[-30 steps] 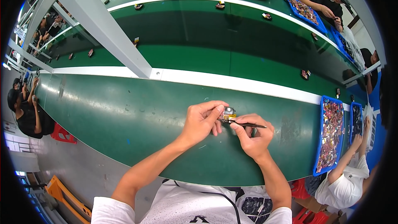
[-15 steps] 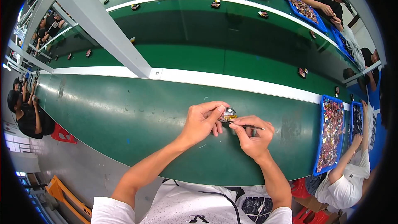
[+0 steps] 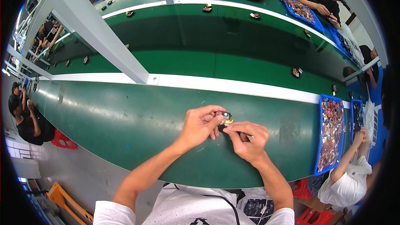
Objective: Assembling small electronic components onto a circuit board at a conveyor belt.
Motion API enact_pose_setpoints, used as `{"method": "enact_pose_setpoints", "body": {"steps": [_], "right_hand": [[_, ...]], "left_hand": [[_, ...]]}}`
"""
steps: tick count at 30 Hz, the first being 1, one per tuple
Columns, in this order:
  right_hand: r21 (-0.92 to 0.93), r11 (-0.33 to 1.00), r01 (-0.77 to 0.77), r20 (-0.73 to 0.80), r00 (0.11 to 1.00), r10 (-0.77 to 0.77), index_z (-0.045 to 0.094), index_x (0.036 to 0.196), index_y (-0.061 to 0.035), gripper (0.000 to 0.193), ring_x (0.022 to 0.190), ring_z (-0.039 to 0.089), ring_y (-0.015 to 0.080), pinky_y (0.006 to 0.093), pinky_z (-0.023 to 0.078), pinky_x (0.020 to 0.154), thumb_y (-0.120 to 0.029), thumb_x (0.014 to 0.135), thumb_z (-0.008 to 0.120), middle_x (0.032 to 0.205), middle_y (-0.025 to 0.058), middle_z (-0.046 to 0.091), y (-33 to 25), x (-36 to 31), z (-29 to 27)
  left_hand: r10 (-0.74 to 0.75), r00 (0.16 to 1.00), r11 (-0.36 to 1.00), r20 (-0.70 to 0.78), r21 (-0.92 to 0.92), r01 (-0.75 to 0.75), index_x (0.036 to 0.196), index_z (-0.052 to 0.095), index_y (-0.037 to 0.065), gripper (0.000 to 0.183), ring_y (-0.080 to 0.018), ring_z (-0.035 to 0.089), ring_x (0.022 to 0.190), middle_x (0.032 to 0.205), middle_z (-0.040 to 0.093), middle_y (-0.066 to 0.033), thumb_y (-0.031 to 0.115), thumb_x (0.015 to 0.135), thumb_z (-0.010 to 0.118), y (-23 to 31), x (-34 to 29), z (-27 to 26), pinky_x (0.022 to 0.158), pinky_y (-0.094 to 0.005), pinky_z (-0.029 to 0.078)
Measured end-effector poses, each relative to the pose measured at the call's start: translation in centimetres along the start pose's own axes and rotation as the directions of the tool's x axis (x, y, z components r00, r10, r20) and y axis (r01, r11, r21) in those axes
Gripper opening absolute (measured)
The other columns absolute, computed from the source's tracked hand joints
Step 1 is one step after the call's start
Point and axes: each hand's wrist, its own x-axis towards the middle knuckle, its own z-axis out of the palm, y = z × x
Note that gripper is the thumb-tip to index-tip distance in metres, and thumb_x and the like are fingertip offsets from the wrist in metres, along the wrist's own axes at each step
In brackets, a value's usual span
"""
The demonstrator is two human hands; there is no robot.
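Observation:
My left hand (image 3: 196, 126) grips a small black electronic device (image 3: 225, 114) between thumb and fingers, a little above the green worktable (image 3: 150, 133). Red and light-coloured parts show inside the device, with a yellow piece (image 3: 227, 121) at its near edge. Close against that edge, my right hand (image 3: 252, 142) pinches a thin dark pen-like tool (image 3: 248, 135). Its rear end sticks out past my fingers; my fingertips hide its working end, so I cannot tell what it touches.
A blue tray (image 3: 332, 135) of small colourful parts stands on the right, beside a co-worker in a white shirt (image 3: 348, 179). Beyond the white rail (image 3: 233, 89), small devices (image 3: 296, 72) lie on a green belt. A grey post (image 3: 104, 29) rises at the left. Other people sit across and far left.
The device has tilted in my left hand, its yellow piece now nearer me. My right hand has shifted slightly left and down with the tool. The right-hand co-worker's raised arm has come down.

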Motion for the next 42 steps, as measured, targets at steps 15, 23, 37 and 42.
{"method": "enact_pose_setpoints", "body": {"steps": [15, 23, 37, 42], "right_hand": [[-0.014, 0.998, 0.056, -0.164, 0.985, -0.057, 0.073, 0.089, -0.0045, 0.020, 0.039, 0.042, 0.0057, 0.0226, 0.036, 0.041, 0.002, 0.073, 0.085, 0.089, 0.0086, 0.077, 1.7, 0.3, 0.1], [-0.058, 0.997, 0.060, -0.154, 0.986, -0.068, 0.071, 0.083, -0.0081, 0.013, 0.051, 0.064, 0.0189, 0.0279, 0.049, 0.048, -0.006, 0.076, 0.082, 0.078, 0.0041, 0.074, 1.7, -0.1, 0.5], [-0.064, 0.995, 0.073, -0.131, 0.988, -0.081, 0.071, 0.085, -0.0079, 0.015, 0.048, 0.058, 0.0204, 0.0299, 0.046, 0.047, -0.003, 0.075, 0.080, 0.079, 0.0017, 0.071, 2.8, -0.6, 0.3], [-0.072, 0.995, 0.073, -0.119, 0.990, -0.081, 0.070, 0.089, -0.0073, 0.019, 0.049, 0.057, 0.0211, 0.0308, 0.045, 0.047, 0.000, 0.074, 0.079, 0.078, 0.0024, 0.070, 2.8, -0.4, -0.1]], "left_hand": [[0.230, 0.916, 0.948, -0.327, 0.287, -0.136, 0.114, 0.065, -0.009, 0.022, -0.0148, 0.066, 0.058, 0.084, 0.064, -0.0090, 0.005, 0.097, 0.061, 2.5, 10.7, -7.2, 0.047, -0.0261, 0.053], [0.642, 0.695, 0.170, -0.324, 0.944, 0.283, 0.112, 0.073, 0.002, 0.034, -0.0413, 0.068, 0.097, 0.114, 0.065, -0.0218, 0.029, 0.095, 0.063, 6.9, 15.6, -8.5, 0.083, -0.0497, 0.054], [-0.071, 0.982, 0.789, 0.176, 0.612, -0.053, 0.101, 0.071, -0.006, 0.024, -0.0159, 0.068, 0.060, 0.082, 0.072, -0.0102, 0.017, 0.092, 0.070, 3.2, 27.6, 16.4, 0.050, -0.0285, 0.058], [-0.084, 0.990, 0.635, 0.114, 0.772, -0.035, 0.092, 0.072, 0.001, 0.027, -0.0175, 0.069, 0.057, 0.082, 0.073, -0.0095, 0.026, 0.084, 0.079, 2.9, 27.6, 18.2, 0.058, -0.0295, 0.060]]}}
